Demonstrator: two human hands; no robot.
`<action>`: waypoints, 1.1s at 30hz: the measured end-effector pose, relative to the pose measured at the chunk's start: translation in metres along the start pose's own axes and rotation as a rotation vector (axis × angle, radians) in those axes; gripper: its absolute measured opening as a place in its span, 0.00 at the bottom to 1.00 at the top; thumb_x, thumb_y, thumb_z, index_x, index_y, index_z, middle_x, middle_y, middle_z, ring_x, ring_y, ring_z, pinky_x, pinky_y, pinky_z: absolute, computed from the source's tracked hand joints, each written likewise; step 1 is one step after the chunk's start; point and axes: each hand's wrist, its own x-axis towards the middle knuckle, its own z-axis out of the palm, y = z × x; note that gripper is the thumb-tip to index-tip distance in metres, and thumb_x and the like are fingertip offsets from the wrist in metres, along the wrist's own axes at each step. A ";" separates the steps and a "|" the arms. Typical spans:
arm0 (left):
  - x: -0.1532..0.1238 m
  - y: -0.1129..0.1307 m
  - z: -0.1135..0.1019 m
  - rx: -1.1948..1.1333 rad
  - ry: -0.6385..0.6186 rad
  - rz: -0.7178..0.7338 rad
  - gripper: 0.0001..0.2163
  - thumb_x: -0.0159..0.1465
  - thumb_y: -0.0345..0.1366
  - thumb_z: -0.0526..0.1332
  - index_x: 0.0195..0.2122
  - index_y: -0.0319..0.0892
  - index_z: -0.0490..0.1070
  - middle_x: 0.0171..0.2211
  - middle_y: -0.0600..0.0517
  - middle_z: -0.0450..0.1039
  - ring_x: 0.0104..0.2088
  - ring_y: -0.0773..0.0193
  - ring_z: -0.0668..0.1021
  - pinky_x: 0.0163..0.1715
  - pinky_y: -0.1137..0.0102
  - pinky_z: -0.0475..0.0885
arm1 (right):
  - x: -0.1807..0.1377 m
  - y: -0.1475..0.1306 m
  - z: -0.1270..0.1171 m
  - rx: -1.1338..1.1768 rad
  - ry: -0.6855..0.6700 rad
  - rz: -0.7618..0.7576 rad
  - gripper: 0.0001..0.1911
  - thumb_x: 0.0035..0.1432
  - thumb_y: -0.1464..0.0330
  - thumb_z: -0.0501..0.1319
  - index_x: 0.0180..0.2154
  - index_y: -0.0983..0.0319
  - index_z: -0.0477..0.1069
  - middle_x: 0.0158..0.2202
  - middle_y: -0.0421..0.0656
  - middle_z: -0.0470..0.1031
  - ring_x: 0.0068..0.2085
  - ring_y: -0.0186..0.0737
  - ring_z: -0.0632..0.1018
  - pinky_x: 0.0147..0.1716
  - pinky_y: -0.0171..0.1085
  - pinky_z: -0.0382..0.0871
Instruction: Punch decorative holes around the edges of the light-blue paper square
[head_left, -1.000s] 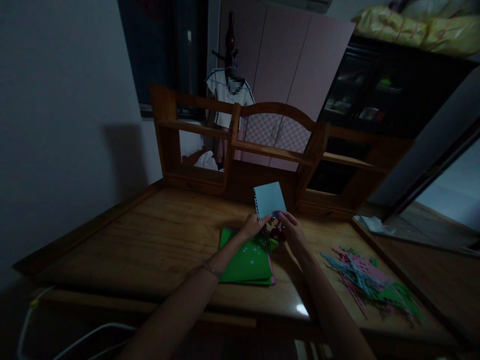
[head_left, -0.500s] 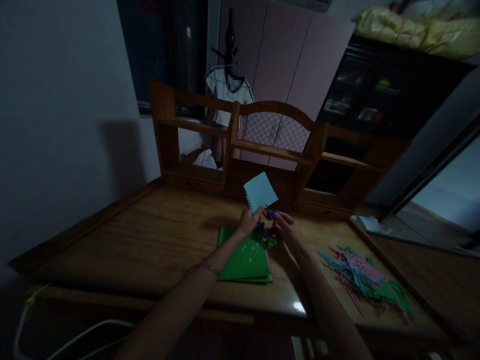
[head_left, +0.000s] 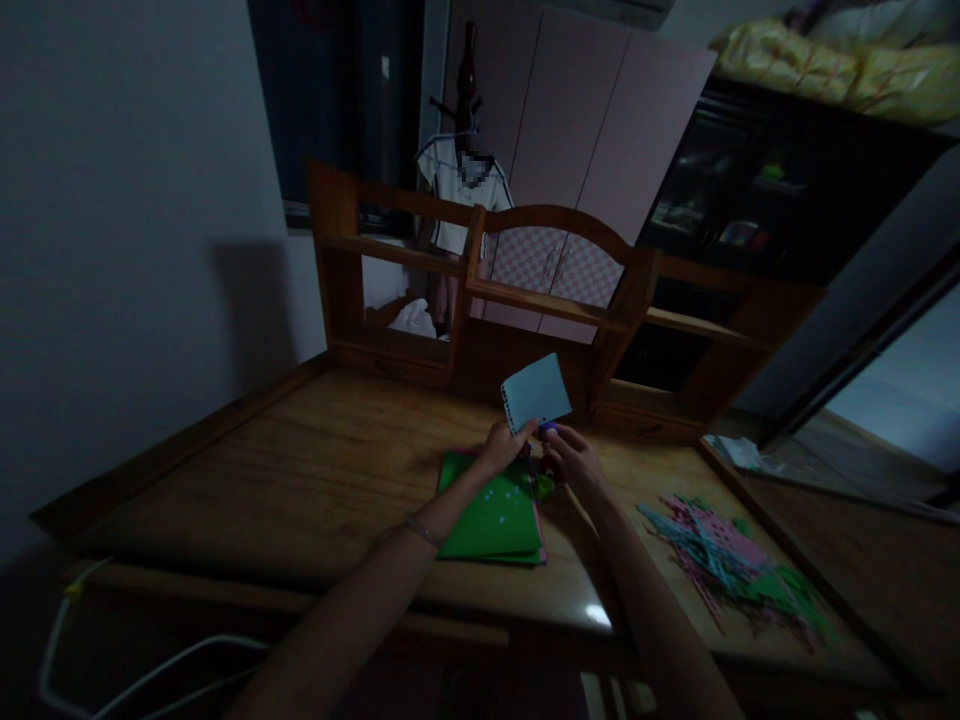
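Observation:
My left hand (head_left: pixel 502 447) pinches the lower edge of a small pale blue paper sheet (head_left: pixel 535 391) with a dotted left edge, holding it upright above the wooden desk (head_left: pixel 330 480). My right hand (head_left: pixel 574 459) is closed close beside it on a small purple object (head_left: pixel 549 428) that I cannot make out, right at the sheet's lower corner. Below both hands lies a stack of green paper (head_left: pixel 495 518) with white dots.
A heap of cut paper strips (head_left: pixel 731 565) in pink, blue and green lies at the right of the desk. A wooden shelf unit (head_left: pixel 480 290) stands along the back. A white cable (head_left: pixel 112 660) hangs below the desk's front left.
The blue sheet has tilted back and forth between the frames and now leans with its top to the right. Both hands stay close together above the green stack.

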 end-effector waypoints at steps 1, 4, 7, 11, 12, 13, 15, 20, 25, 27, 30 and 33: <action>0.000 -0.001 0.000 0.006 0.001 0.000 0.17 0.60 0.46 0.55 0.34 0.35 0.73 0.30 0.49 0.74 0.28 0.65 0.74 0.31 0.72 0.69 | 0.000 0.000 0.000 -0.005 -0.001 0.002 0.21 0.43 0.57 0.67 0.39 0.60 0.73 0.35 0.43 0.75 0.30 0.34 0.73 0.30 0.33 0.65; 0.001 -0.002 0.000 0.021 0.017 0.009 0.17 0.59 0.46 0.56 0.34 0.35 0.73 0.29 0.49 0.74 0.29 0.65 0.74 0.32 0.72 0.69 | -0.002 -0.002 0.000 -0.024 -0.012 0.005 0.21 0.44 0.57 0.66 0.40 0.60 0.73 0.33 0.43 0.75 0.28 0.34 0.72 0.27 0.33 0.65; 0.001 -0.001 0.001 0.015 0.009 -0.022 0.18 0.59 0.47 0.56 0.32 0.35 0.73 0.25 0.49 0.73 0.28 0.64 0.74 0.32 0.72 0.69 | -0.004 -0.003 0.001 -0.035 -0.023 0.002 0.21 0.45 0.56 0.65 0.40 0.60 0.73 0.32 0.43 0.74 0.28 0.34 0.72 0.26 0.33 0.64; 0.000 0.003 0.001 0.013 0.017 -0.018 0.17 0.59 0.47 0.56 0.31 0.35 0.73 0.25 0.50 0.73 0.30 0.64 0.75 0.34 0.72 0.69 | -0.003 -0.003 0.000 -0.067 -0.026 -0.002 0.22 0.45 0.56 0.65 0.40 0.60 0.72 0.31 0.42 0.73 0.27 0.33 0.71 0.25 0.32 0.63; 0.000 0.003 0.001 0.013 0.019 -0.011 0.17 0.59 0.46 0.56 0.32 0.35 0.73 0.26 0.49 0.73 0.31 0.63 0.75 0.34 0.72 0.69 | -0.003 -0.003 -0.001 -0.087 -0.023 0.010 0.22 0.44 0.55 0.65 0.41 0.60 0.72 0.30 0.42 0.73 0.25 0.32 0.70 0.23 0.32 0.62; 0.000 0.004 0.001 0.011 0.020 -0.008 0.17 0.59 0.46 0.56 0.32 0.35 0.73 0.27 0.49 0.74 0.31 0.63 0.75 0.34 0.72 0.69 | -0.003 -0.002 -0.001 -0.109 -0.019 0.026 0.23 0.44 0.55 0.65 0.41 0.60 0.72 0.28 0.41 0.72 0.24 0.32 0.69 0.22 0.32 0.61; 0.000 0.005 0.001 0.003 0.003 -0.014 0.17 0.60 0.46 0.55 0.32 0.35 0.73 0.28 0.49 0.74 0.30 0.64 0.75 0.33 0.72 0.69 | -0.002 -0.002 -0.003 -0.150 -0.013 0.052 0.24 0.44 0.53 0.64 0.41 0.59 0.72 0.24 0.39 0.70 0.21 0.32 0.68 0.20 0.32 0.59; 0.000 0.001 0.000 0.039 -0.031 0.024 0.17 0.61 0.46 0.54 0.35 0.36 0.73 0.30 0.49 0.74 0.28 0.65 0.74 0.32 0.72 0.69 | -0.002 -0.002 -0.005 -0.214 -0.019 0.041 0.25 0.43 0.53 0.65 0.41 0.59 0.72 0.22 0.38 0.70 0.21 0.33 0.68 0.19 0.32 0.58; 0.001 -0.001 0.000 0.081 -0.013 0.036 0.17 0.61 0.46 0.54 0.35 0.37 0.74 0.32 0.50 0.75 0.32 0.64 0.75 0.36 0.71 0.69 | -0.002 -0.002 -0.003 -0.236 -0.002 -0.006 0.26 0.39 0.54 0.67 0.40 0.60 0.72 0.26 0.40 0.73 0.23 0.33 0.70 0.21 0.32 0.60; 0.000 0.000 -0.001 0.093 -0.002 0.035 0.17 0.61 0.46 0.53 0.36 0.37 0.74 0.32 0.50 0.75 0.34 0.63 0.75 0.38 0.70 0.68 | -0.001 -0.001 -0.001 -0.225 -0.019 -0.035 0.26 0.38 0.55 0.68 0.39 0.60 0.72 0.29 0.40 0.74 0.24 0.33 0.71 0.22 0.32 0.61; -0.001 0.003 -0.001 0.073 0.007 0.045 0.17 0.61 0.46 0.53 0.38 0.37 0.73 0.35 0.49 0.75 0.37 0.61 0.75 0.41 0.69 0.68 | 0.000 -0.002 0.001 -0.194 -0.034 -0.092 0.24 0.36 0.57 0.69 0.38 0.60 0.72 0.33 0.41 0.75 0.28 0.34 0.73 0.26 0.33 0.64; -0.002 0.005 -0.001 0.044 0.009 0.064 0.17 0.61 0.45 0.54 0.40 0.37 0.73 0.39 0.48 0.75 0.40 0.60 0.75 0.43 0.68 0.67 | 0.000 -0.004 0.002 -0.185 -0.027 -0.117 0.22 0.35 0.59 0.70 0.36 0.59 0.73 0.34 0.42 0.75 0.33 0.37 0.74 0.31 0.34 0.65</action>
